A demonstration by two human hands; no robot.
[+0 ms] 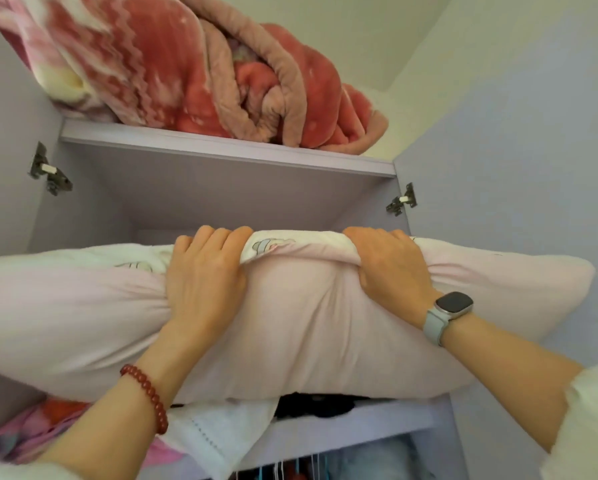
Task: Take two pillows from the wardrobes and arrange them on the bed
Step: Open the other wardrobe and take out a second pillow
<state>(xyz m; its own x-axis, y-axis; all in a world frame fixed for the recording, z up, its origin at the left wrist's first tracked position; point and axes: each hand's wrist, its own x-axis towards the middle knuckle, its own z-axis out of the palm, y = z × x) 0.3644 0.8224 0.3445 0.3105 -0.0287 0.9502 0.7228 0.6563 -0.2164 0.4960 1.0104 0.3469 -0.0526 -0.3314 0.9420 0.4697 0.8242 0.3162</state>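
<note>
A long pale pink pillow with a cartoon print along its top edge lies across the opening of a lilac wardrobe, sticking out past both sides. My left hand, with a red bead bracelet at the wrist, grips its upper edge left of centre. My right hand, with a grey watch on the wrist, clutches the same edge to the right, bunching the fabric. The pillow hides most of the shelf compartment behind it. No second pillow or bed is in view.
A rolled red-and-pink fleece blanket fills the top shelf. Both wardrobe doors stand open, with hinges at left and right. White cloth, dark items and pink fabric lie on the lower shelf; hangers show below.
</note>
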